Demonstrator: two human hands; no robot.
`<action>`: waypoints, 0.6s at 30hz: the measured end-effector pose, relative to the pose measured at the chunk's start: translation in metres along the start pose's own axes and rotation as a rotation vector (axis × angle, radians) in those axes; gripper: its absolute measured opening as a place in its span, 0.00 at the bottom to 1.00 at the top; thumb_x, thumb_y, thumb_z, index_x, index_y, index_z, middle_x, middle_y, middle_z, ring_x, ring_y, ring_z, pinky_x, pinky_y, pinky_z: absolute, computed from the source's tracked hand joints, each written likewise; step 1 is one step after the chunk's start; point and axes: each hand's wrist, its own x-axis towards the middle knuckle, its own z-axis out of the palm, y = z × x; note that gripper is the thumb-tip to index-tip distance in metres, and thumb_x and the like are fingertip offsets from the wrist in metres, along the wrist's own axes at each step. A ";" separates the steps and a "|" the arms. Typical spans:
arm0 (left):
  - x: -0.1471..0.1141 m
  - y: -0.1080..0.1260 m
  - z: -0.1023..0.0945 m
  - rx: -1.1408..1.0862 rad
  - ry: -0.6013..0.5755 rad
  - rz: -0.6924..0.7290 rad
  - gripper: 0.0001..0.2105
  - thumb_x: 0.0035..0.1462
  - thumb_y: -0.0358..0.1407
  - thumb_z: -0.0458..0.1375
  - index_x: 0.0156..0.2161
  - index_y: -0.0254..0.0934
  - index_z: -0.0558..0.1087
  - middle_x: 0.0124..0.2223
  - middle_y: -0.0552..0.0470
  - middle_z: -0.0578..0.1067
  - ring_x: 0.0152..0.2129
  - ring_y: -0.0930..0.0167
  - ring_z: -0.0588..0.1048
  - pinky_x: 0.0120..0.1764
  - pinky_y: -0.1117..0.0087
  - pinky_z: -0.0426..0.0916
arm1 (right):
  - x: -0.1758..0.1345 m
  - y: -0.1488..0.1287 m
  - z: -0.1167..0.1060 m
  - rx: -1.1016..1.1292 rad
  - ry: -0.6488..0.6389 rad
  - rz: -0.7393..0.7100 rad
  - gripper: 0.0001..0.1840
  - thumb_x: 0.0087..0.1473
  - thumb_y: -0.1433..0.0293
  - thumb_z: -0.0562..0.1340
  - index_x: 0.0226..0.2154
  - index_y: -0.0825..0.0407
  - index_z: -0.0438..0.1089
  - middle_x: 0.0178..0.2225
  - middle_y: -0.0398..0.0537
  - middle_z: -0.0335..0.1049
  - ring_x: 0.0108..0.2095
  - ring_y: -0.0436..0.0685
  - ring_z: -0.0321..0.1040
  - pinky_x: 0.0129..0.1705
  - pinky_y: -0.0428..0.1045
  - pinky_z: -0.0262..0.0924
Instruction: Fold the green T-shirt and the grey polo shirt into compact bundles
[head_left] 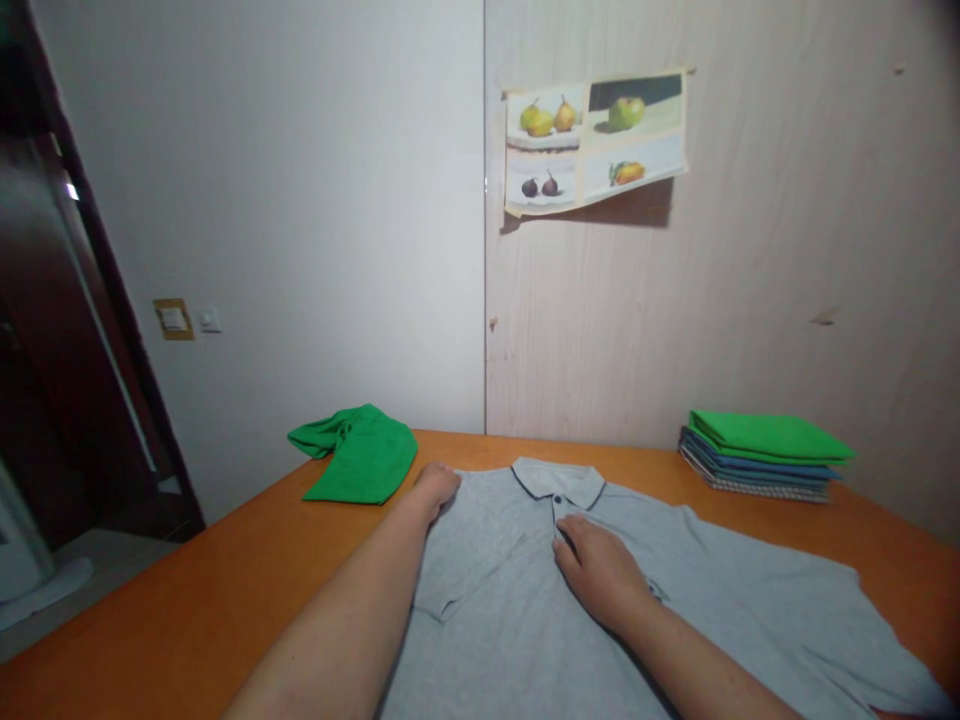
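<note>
A grey polo shirt point(495, 640) lies front up on the table, its collar point(559, 482) toward the wall. The sleeve on the left point(469, 570) rests over the shirt's body, while the right side spreads out toward the table's right edge. At the shoulder on the left, my left hand point(437, 487) is closed on the cloth with its fingers curled over the edge. My right hand point(600, 565) lies on the chest beside the buttoned placket, thumb and forefinger slightly apart. Its other fingers are partly hidden.
A crumpled green garment point(367, 460) lies at the back left of the orange table point(247, 580). At the back right sits a stack of folded clothes point(765, 460), bright green on top. Behind the table stands a wall with a fruit poster point(596, 145); a dark door is far left.
</note>
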 end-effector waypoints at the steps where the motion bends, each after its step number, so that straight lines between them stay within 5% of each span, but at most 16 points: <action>1: 0.000 0.000 0.000 0.056 0.016 -0.001 0.16 0.65 0.41 0.58 0.54 0.34 0.70 0.53 0.44 0.73 0.45 0.62 0.75 0.46 0.57 0.73 | 0.000 0.000 0.000 -0.001 0.004 0.000 0.23 0.63 0.63 0.51 0.54 0.55 0.71 0.56 0.58 0.72 0.57 0.64 0.67 0.59 0.54 0.56; 11: -0.021 0.006 0.002 0.547 0.177 0.079 0.11 0.67 0.42 0.49 0.46 0.39 0.69 0.42 0.43 0.78 0.41 0.59 0.77 0.40 0.63 0.66 | 0.000 0.001 0.002 0.042 0.008 0.007 0.22 0.62 0.64 0.53 0.53 0.55 0.71 0.55 0.57 0.72 0.58 0.64 0.66 0.59 0.54 0.55; 18: -0.038 0.021 -0.002 0.684 0.240 0.224 0.13 0.65 0.36 0.49 0.51 0.36 0.69 0.54 0.39 0.74 0.53 0.57 0.70 0.52 0.59 0.62 | 0.000 0.002 0.003 0.059 0.030 -0.005 0.22 0.62 0.65 0.53 0.53 0.56 0.72 0.55 0.59 0.72 0.57 0.66 0.66 0.60 0.55 0.53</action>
